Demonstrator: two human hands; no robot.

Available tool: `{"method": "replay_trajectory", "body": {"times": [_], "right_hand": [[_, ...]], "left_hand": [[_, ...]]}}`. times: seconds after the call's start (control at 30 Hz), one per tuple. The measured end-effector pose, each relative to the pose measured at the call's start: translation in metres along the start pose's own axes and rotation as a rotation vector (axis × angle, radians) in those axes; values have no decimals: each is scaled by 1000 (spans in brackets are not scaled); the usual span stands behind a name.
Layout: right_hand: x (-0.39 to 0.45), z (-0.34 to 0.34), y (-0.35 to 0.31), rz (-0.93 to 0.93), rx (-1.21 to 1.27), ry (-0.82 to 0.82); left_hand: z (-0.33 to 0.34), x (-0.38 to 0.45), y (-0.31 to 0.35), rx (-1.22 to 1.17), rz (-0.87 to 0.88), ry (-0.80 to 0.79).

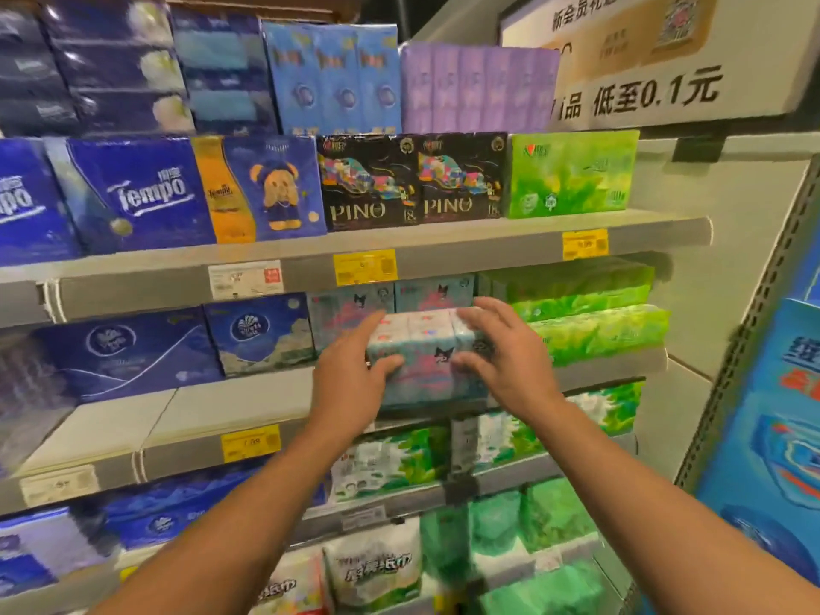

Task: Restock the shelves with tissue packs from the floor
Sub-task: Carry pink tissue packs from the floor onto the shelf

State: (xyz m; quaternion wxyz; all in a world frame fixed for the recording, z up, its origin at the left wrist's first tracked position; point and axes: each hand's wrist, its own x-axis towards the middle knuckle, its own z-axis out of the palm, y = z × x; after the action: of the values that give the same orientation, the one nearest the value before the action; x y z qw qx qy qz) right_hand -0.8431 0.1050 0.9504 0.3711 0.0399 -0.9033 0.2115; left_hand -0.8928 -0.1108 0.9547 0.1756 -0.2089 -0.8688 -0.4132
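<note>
Both hands flanking tissue pack

Both bare forearms reaching forward, left hand and right hand close together, fingers spread
</note>
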Motion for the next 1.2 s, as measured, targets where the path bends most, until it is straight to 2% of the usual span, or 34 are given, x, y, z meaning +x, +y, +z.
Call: {"method": "replay_trajectory", "body": {"times": [0.17, 0.33, 0.4, 0.47, 0.53, 0.6, 0.73, 0.9, 1.03, 1.2], "right_hand": [[39, 38, 40, 48, -18, -44], [69, 54, 53, 101, -97, 51], [81, 59, 58, 149, -219, -2], [91, 63, 60, 174, -455, -152], [100, 66, 62, 187, -681, -252], [105, 67, 66, 235, -795, -287], [110, 67, 79, 281, -824, -356], [112, 68, 81, 275, -828, -419], [106, 66, 77, 233, -787, -330], [108, 70, 77, 262, -808, -352]], "left_hand": [[30, 54, -12, 52, 1, 46], [57, 98, -18, 41, -137, 95], [71, 115, -24, 71, -167, 45], [84, 125, -30, 160, -175, -39], [96, 130, -32, 200, -128, -52], [105, 134, -30, 197, -71, -32], [113, 144, -22, 210, -94, -81], [113, 143, -14, 376, -158, -280], [113, 141, -14, 407, -109, -206], [120, 125, -9, 457, -87, -249]]}}
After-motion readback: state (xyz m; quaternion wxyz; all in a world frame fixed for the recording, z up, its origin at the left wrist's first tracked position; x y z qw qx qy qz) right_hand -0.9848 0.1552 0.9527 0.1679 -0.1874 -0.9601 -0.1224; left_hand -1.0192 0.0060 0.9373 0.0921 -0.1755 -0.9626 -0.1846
